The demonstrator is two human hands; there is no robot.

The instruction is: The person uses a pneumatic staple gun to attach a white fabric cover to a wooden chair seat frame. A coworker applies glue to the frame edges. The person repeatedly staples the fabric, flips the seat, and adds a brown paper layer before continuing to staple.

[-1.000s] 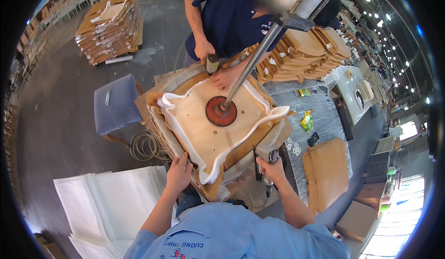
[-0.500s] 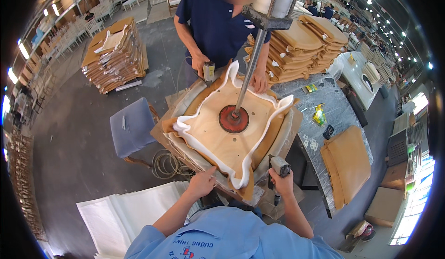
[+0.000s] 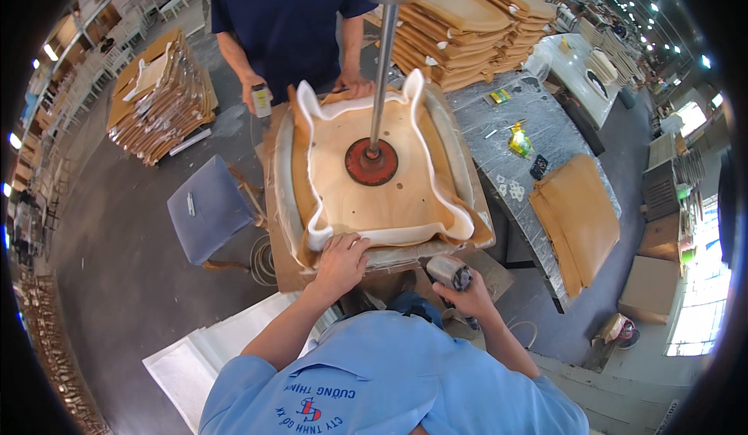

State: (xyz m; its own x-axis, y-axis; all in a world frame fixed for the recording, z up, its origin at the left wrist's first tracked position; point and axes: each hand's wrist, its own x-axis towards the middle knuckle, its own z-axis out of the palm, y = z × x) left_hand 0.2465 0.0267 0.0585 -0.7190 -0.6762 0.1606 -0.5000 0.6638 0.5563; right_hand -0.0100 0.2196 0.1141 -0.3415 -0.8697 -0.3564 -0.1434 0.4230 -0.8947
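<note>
Tan seat cushion (image 3: pixel 374 201) with white lining edge lay flat, near edge under left hand (image 3: pixel 340 262); grey staple gun (image 3: pixel 450 272) gripped in right hand (image 3: pixel 467 299), just below cushion edge.

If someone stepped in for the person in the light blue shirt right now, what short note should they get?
Left hand: pressing down the white fabric folded over the near edge of the seat panel.
Right hand: grip closed on a staple gun, held just below that edge.
A red press disc on a metal rod clamps the seat at its centre.
A co-worker opposite has a hand on the far edge.
Done: fabric folded up on all sides.
Left: probably fastening the near edge; no fasteners can be made out.
</note>
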